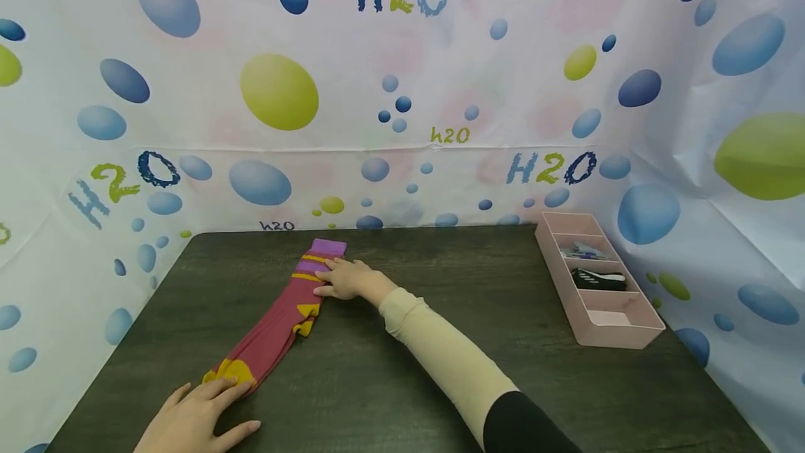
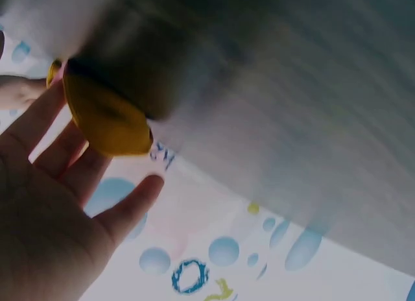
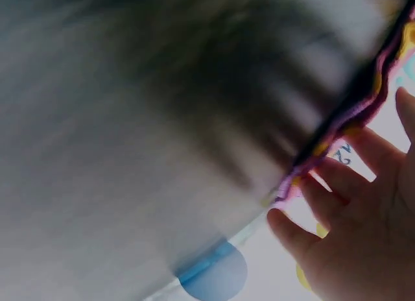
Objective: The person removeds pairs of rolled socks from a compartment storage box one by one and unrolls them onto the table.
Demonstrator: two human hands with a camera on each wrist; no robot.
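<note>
A long maroon sock (image 1: pixel 272 327) with yellow toe and heel and a purple, yellow-striped cuff lies flat on the dark table, slanting from front left to the back. My left hand (image 1: pixel 196 419) rests its fingertips on the yellow toe (image 2: pixel 107 116), thumb spread to the side. Up at the cuff, my right hand (image 1: pixel 347 279) touches the striped part with its fingers extended. In the right wrist view the sock's edge (image 3: pixel 353 116) runs along the fingertips of that hand. Yellow patches at the heel (image 1: pixel 307 319) suggest layered fabric, but I cannot tell how many socks lie there.
A pink divided box (image 1: pixel 591 327) stands at the table's right side. One compartment holds a dark rolled item with white stripes (image 1: pixel 599 279), another some greyish items (image 1: pixel 585 251). A white patterned sheet (image 1: pixel 402 75) hangs behind the dark table (image 1: pixel 402 383).
</note>
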